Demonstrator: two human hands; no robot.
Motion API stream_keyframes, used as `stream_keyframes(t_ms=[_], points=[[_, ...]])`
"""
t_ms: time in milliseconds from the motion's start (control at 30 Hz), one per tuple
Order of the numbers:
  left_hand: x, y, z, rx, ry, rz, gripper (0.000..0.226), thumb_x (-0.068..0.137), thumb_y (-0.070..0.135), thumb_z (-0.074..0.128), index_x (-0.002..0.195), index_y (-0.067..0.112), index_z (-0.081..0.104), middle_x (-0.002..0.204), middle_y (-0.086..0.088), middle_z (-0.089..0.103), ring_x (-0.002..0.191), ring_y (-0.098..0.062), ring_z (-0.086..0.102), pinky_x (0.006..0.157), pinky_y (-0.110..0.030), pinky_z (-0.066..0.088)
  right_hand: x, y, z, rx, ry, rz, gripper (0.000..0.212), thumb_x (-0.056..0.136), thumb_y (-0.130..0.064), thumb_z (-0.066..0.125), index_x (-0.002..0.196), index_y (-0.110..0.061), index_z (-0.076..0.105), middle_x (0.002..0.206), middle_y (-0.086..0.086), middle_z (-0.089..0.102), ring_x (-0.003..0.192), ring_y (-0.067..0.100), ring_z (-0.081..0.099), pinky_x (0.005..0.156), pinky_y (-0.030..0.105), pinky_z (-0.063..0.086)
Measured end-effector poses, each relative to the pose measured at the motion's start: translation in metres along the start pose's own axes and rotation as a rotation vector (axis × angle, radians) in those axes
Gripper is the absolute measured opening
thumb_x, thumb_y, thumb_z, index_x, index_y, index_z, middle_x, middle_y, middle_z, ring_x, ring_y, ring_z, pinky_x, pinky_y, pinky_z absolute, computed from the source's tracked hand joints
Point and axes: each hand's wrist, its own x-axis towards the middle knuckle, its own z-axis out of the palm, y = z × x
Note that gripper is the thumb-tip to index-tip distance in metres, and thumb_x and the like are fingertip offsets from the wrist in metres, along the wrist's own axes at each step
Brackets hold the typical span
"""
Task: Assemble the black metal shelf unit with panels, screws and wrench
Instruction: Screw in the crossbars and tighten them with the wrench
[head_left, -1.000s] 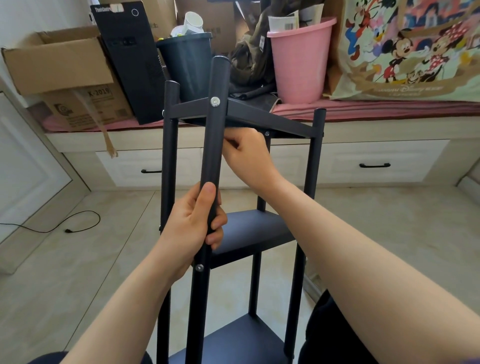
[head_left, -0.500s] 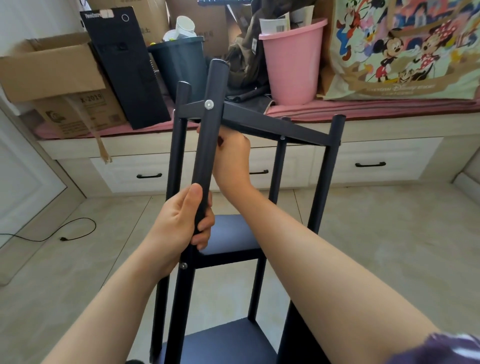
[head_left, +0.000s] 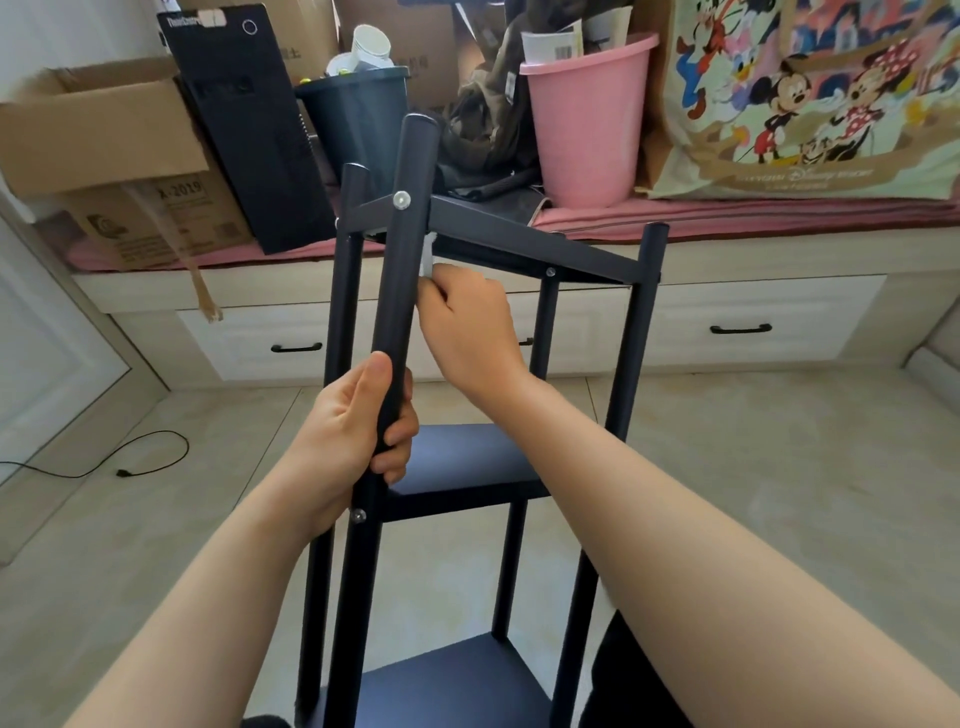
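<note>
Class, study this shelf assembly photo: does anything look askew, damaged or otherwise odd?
Yes. The black metal shelf unit leans rather than standing plumb, steadied by the left hand gripping its nearest post. On the ledge behind, the brown cardboard box has a torn strip dangling.

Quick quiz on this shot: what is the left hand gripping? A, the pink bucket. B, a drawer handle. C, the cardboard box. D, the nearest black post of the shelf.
D: the left hand is curled round the nearest black post of the shelf, between its two visible screws, while the right hand holds something small and pale just under the top panel.
</note>
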Motion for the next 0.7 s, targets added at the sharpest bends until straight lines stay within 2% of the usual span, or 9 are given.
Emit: stream_keyframes(t_ms=[100, 267, 400, 467, 567, 700], points=[[0.001, -0.001, -0.002, -0.007, 0.002, 0.008, 0.058, 0.092, 0.07, 0.042, 0.088, 0.012, 0.048, 0.055, 0.003, 0.04, 0.04, -0.012, 0.032, 0.041, -0.024, 0.037, 0.0, -0.002, -0.007, -0.042, -0.07, 0.026, 0.043, 0.095, -0.018, 0.047, 0.053, -0.016, 0.038, 0.051, -0.002, 0.042, 0.055, 0.024, 0.042, 0.055, 0.037, 0.039], [0.0, -0.002, -0.007, -0.023, 0.017, 0.003, 0.052, 0.091, 0.063, 0.038, 0.088, 0.012, 0.048, 0.055, 0.003, 0.038, 0.039, -0.012, 0.03, 0.041, -0.023, 0.036, -0.001, -0.005, -0.013, -0.106, -0.13, 0.06, 0.04, 0.095, -0.022, 0.047, 0.055, -0.018, 0.046, 0.059, 0.002, 0.052, 0.062, 0.031, 0.053, 0.058, 0.034, 0.043], [-0.001, -0.003, -0.009, -0.048, -0.013, 0.0, 0.06, 0.087, 0.072, 0.045, 0.089, 0.013, 0.049, 0.056, 0.002, 0.037, 0.04, -0.011, 0.03, 0.041, -0.023, 0.036, 0.002, -0.007, -0.012, -0.123, -0.17, 0.097, 0.037, 0.096, -0.024, 0.046, 0.061, -0.014, 0.051, 0.061, 0.001, 0.055, 0.066, 0.03, 0.056, 0.059, 0.032, 0.041], [-0.001, -0.003, -0.011, -0.046, -0.022, -0.003, 0.062, 0.079, 0.075, 0.049, 0.088, 0.013, 0.049, 0.056, 0.002, 0.037, 0.04, -0.012, 0.03, 0.041, -0.023, 0.036, 0.003, -0.009, -0.012, -0.117, -0.157, 0.103, 0.039, 0.097, -0.024, 0.046, 0.059, -0.019, 0.046, 0.059, -0.002, 0.051, 0.064, 0.027, 0.052, 0.058, 0.031, 0.036], [0.0, -0.004, -0.014, -0.052, -0.026, -0.001, 0.059, 0.078, 0.075, 0.049, 0.085, 0.017, 0.052, 0.056, 0.002, 0.037, 0.04, -0.011, 0.029, 0.041, -0.023, 0.036, 0.004, -0.011, -0.012, -0.123, -0.09, 0.076, 0.042, 0.098, -0.024, 0.047, 0.057, -0.022, 0.04, 0.057, -0.005, 0.048, 0.058, 0.021, 0.047, 0.055, 0.028, 0.032], [-0.001, -0.004, -0.017, -0.056, -0.034, -0.006, 0.051, 0.078, 0.076, 0.049, 0.076, 0.026, 0.058, 0.056, 0.003, 0.037, 0.04, -0.011, 0.03, 0.041, -0.022, 0.037, 0.004, -0.011, -0.013, -0.19, -0.051, 0.034, 0.038, 0.099, -0.025, 0.048, 0.06, -0.023, 0.044, 0.059, -0.005, 0.05, 0.061, 0.023, 0.052, 0.058, 0.029, 0.035]])
